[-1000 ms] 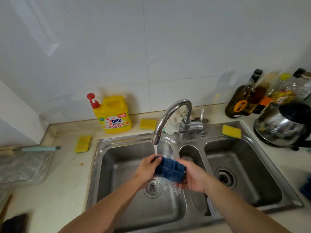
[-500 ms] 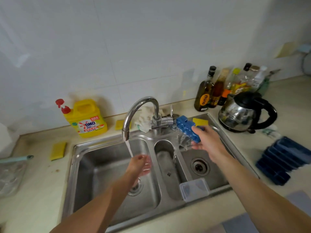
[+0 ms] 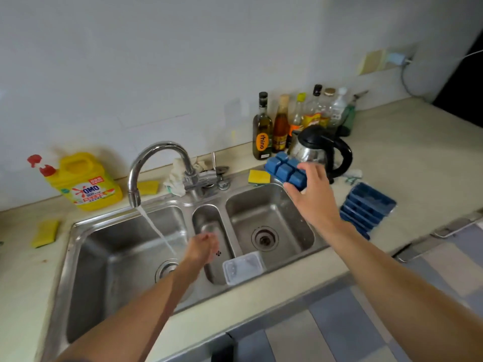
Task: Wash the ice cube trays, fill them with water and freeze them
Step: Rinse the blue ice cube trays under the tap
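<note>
Ice cube tray: held bottom-up over the far right corner of the sink, beside the kettle
Right hand: fingers curled round the tray's near end
Left hand: blurred, loosely relaxed, nothing held

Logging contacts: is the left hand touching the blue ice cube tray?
Apart. Head view: left hand over the middle basin, tray in the right hand, wide gap between.
</note>
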The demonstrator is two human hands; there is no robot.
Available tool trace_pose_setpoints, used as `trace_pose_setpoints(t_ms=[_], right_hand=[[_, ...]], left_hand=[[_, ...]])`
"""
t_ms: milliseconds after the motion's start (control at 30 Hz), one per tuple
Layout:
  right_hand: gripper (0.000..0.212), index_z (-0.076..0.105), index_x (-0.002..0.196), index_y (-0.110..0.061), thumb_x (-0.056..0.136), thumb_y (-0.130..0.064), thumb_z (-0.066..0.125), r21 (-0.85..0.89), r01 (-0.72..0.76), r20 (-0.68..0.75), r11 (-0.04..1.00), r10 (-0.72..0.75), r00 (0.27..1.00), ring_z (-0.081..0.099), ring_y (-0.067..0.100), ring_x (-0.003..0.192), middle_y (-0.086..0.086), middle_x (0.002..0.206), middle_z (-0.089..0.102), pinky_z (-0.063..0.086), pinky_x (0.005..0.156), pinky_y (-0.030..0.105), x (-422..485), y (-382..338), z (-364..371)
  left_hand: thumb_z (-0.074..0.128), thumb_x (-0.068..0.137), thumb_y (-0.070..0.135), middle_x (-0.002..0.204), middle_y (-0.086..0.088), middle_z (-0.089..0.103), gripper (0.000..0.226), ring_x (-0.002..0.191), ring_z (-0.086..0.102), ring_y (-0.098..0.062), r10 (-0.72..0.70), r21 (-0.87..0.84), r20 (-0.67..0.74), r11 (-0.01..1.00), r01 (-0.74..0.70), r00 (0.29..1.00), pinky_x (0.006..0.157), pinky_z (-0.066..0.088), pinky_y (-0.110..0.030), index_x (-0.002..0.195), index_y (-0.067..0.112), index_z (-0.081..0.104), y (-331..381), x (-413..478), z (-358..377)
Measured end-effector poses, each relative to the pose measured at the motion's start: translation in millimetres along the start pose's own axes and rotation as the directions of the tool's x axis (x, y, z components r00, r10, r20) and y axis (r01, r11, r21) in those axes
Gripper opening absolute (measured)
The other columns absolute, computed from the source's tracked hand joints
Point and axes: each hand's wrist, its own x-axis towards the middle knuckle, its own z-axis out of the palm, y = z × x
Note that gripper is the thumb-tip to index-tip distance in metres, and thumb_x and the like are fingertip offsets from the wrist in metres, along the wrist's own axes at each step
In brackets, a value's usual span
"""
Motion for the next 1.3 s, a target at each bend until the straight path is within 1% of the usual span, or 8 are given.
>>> trace_pose_setpoints(t_ms=[167, 367, 500, 700, 800, 900, 1167, 1300], right_hand=[[0.049, 0.046, 0.128, -0.018, 0.091, -0.041, 0.07, 0.064, 0.239, -0.22, 0.969, -0.22, 0.95, 0.043, 0.003, 0.116, 0.0, 0.134, 0.043, 0.04, 0.088, 0.005, 25.0, -9.8, -15.1], [0.05, 0.046, 0.137, -0.019, 0.097, -0.043, 0.064, -0.291, -0.035, 0.4, 0.956, 0.155, 0.903, 0.05, 0.025, 0.125, 0.006, 0.138, 0.042, 0.046, 0.101, 0.034, -55.1, 64.9, 51.6], [0.05, 0.051, 0.129, -0.015, 0.091, -0.04, 0.072, -0.076, 0.016, 0.149, 0.997, -0.004, 0.989, 0.055, 0.023, 0.116, 0.006, 0.134, 0.047, 0.054, 0.094, 0.036, -0.2, 43.4, 45.0], [0.049, 0.051, 0.123, -0.018, 0.088, -0.046, 0.071, 0.09, 0.284, -0.178, 0.955, -0.265, 0.948, 0.049, 0.004, 0.11, -0.002, 0.129, 0.047, 0.039, 0.086, 0.0, 97.7, -9.4, 24.9], [0.049, 0.052, 0.125, -0.019, 0.09, -0.048, 0.069, 0.051, 0.04, 0.085, 0.998, -0.045, 0.995, 0.052, 0.006, 0.101, 0.001, 0.125, 0.053, 0.044, 0.082, 0.011, 64.8, 28.7, 60.7], [0.051, 0.049, 0.137, -0.019, 0.097, -0.048, 0.062, -0.321, -0.199, 0.542, 0.926, 0.352, 0.763, 0.057, 0.015, 0.11, 0.004, 0.135, 0.053, 0.05, 0.095, 0.031, 3.1, 77.2, 93.5], [0.05, 0.048, 0.129, -0.028, 0.09, -0.055, 0.062, 0.041, -0.173, 0.225, 0.984, 0.159, 0.961, 0.052, 0.003, 0.107, -0.014, 0.127, 0.045, 0.047, 0.087, 0.017, 43.5, 69.8, 94.5], [0.054, 0.048, 0.141, -0.019, 0.097, -0.048, 0.061, -0.292, -0.197, 0.582, 0.936, 0.337, 0.74, 0.056, 0.016, 0.116, 0.002, 0.138, 0.05, 0.05, 0.101, 0.032, 17.1, 94.4, 98.1]], left_hand=[[0.053, 0.1, 0.016, 0.077, -0.006, 0.06, 0.02, 0.073, 0.051, -0.019, 0.087, 0.083, -0.015, 0.993, -0.085, 0.996, 0.068, 0.042, -0.032, 0.084, 0.012, 0.065, 15.5, -3.5, 13.6], [0.055, 0.102, 0.021, 0.093, -0.005, 0.071, 0.014, 0.082, 0.065, -0.018, 0.038, 0.029, -0.043, 0.999, -0.037, 0.998, 0.073, 0.051, -0.032, 0.099, 0.016, 0.068, 26.1, 22.1, 18.7], [0.053, 0.102, 0.015, 0.078, -0.008, 0.064, 0.019, 0.066, 0.056, -0.019, 0.033, 0.064, -0.013, 0.997, -0.032, 0.999, 0.062, 0.045, -0.028, 0.088, 0.014, 0.066, 38.9, 58.7, 27.9], [0.056, 0.098, 0.017, 0.085, -0.011, 0.07, 0.018, 0.077, 0.061, -0.022, 0.067, 0.101, 0.058, 0.992, -0.073, 0.996, 0.07, 0.045, -0.033, 0.087, 0.017, 0.069, 58.8, 101.5, 48.8], [0.058, 0.095, 0.021, 0.084, -0.009, 0.071, 0.013, 0.079, 0.064, -0.024, 0.09, 0.168, 0.103, 0.98, -0.106, 0.991, 0.073, 0.049, -0.037, 0.086, 0.017, 0.066, 57.6, 118.9, 53.4], [0.057, 0.1, 0.021, 0.094, -0.013, 0.074, 0.013, 0.09, 0.072, -0.03, 0.041, 0.153, 0.112, 0.987, -0.058, 0.993, 0.076, 0.054, -0.037, 0.095, 0.015, 0.068, 57.6, 133.8, 53.6], [0.053, 0.103, 0.021, 0.086, -0.009, 0.072, 0.017, 0.073, 0.068, -0.018, 0.01, 0.197, 0.121, 0.98, -0.034, 0.993, 0.064, 0.051, -0.029, 0.096, 0.012, 0.066, 59.0, 152.3, 60.2], [0.053, 0.102, 0.022, 0.093, -0.007, 0.075, 0.014, 0.083, 0.073, -0.021, 0.031, 0.279, 0.142, 0.958, -0.07, 0.989, 0.074, 0.055, -0.033, 0.099, 0.018, 0.066, 58.4, 141.8, 66.7]])
